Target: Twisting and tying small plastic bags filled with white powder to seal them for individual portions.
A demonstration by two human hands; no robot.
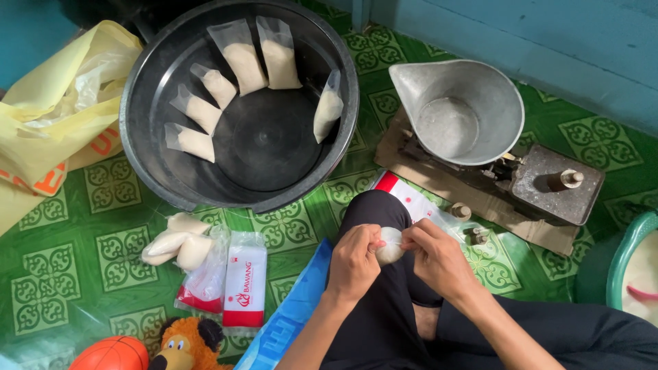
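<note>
Both my hands meet over my knee, each pinching a small clear plastic bag of white powder point(391, 247). My left hand point(356, 257) grips its left side, and my right hand point(435, 257) holds the twisted top on the right. Beyond my knee stands a big black basin point(154, 175) holding several filled bags point(240, 58) leaned against its inner wall. A metal balance scale with a scoop pan point(459, 109) sits to the right on cardboard.
Three tied white bags point(175, 247) and packs of empty plastic bags point(243, 281) lie on the green patterned floor at left. A yellow plastic bag point(48, 109) sits far left. A plush toy point(185, 346) and orange ball point(110, 355) are at the bottom, and a green tub point(627, 267) at right.
</note>
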